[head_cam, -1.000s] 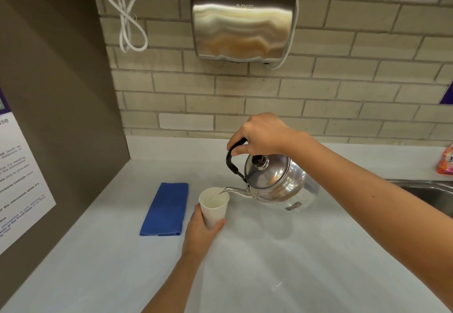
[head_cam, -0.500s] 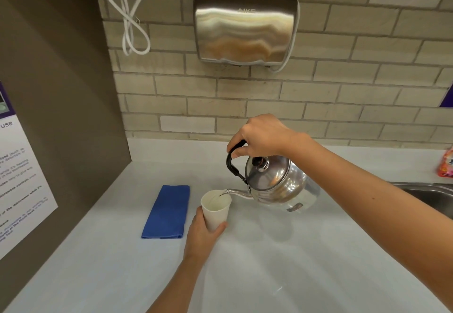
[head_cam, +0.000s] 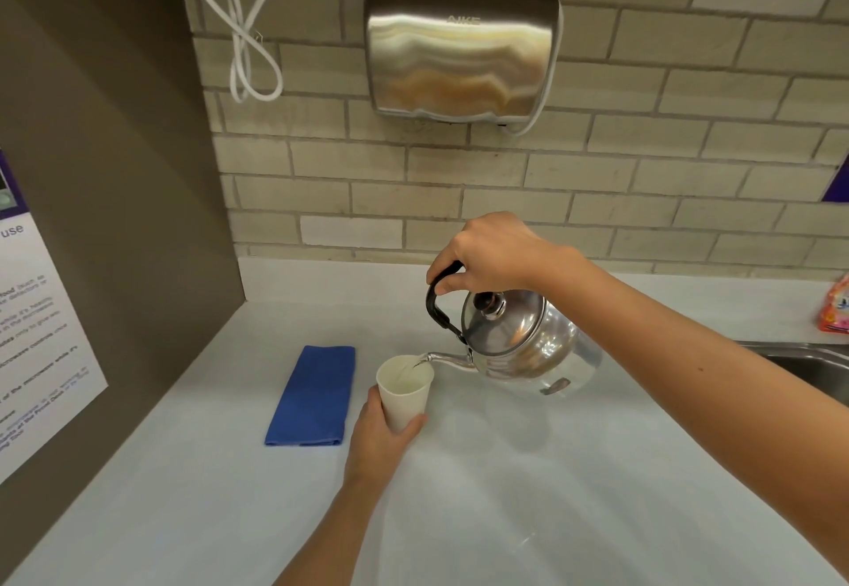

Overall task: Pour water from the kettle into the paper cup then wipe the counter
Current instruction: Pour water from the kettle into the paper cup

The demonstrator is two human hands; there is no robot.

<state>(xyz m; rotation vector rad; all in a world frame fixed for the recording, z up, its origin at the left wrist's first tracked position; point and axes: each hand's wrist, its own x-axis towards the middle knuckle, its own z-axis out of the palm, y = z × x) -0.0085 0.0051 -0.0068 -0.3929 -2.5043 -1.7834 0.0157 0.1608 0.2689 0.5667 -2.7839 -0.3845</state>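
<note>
While right hand (head_cam: pixel 494 252) grips tilted kettle (head_cam: pixel 519 342) handle, pouring into cup (head_cam: pixel 404 395) clasped by left hand (head_cam: pixel 379 443). Wiping desk (head_cam: pixel 505 493) undone; cloth (head_cam: pixel 314 395) left of left hand, untouched.

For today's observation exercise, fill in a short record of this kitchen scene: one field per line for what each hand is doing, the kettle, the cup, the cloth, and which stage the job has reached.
left hand: wrapped around the paper cup, holding it upright on the counter
right hand: gripping the kettle's black handle
kettle: steel, lid on, tilted with its spout over the cup's rim
cup: white, with water streaming into it
cloth: blue, folded, lying flat left of the cup, untouched
stage: pouring under way; wiping not yet begun
</note>
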